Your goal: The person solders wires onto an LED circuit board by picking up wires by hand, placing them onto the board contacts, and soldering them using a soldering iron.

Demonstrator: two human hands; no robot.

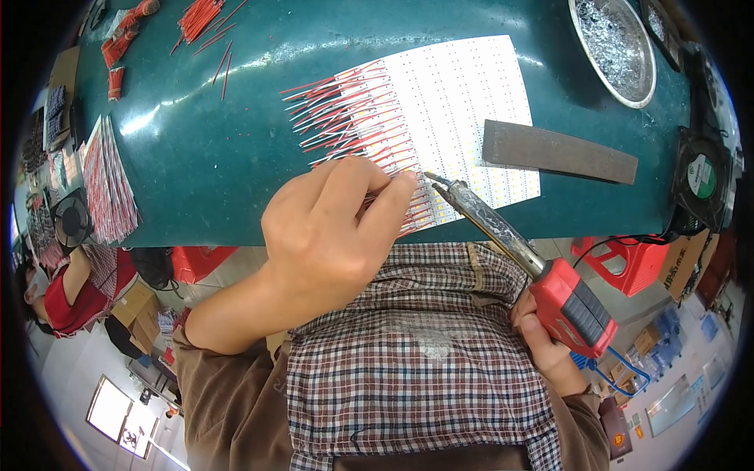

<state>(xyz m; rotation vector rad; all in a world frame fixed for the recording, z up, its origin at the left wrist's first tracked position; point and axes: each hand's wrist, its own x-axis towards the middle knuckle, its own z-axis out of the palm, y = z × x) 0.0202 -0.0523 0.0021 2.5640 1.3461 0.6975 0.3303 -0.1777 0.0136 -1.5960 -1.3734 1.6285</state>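
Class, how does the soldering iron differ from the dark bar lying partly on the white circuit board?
The soldering iron is held in the right hand; the dark bar lies unheld. The soldering iron has a red and black handle; the dark bar is plain brownish grey. The soldering iron narrows to a thin tip; the dark bar has blunt ends. Both are elongated.

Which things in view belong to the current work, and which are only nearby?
Seemingly in use:
red-handled soldering iron, in right hand
thin red and white wires, at left hand
white rectangular panel
dark rectangular bar

Seemingly just nearby:
red plastic stools
brown cardboard boxes
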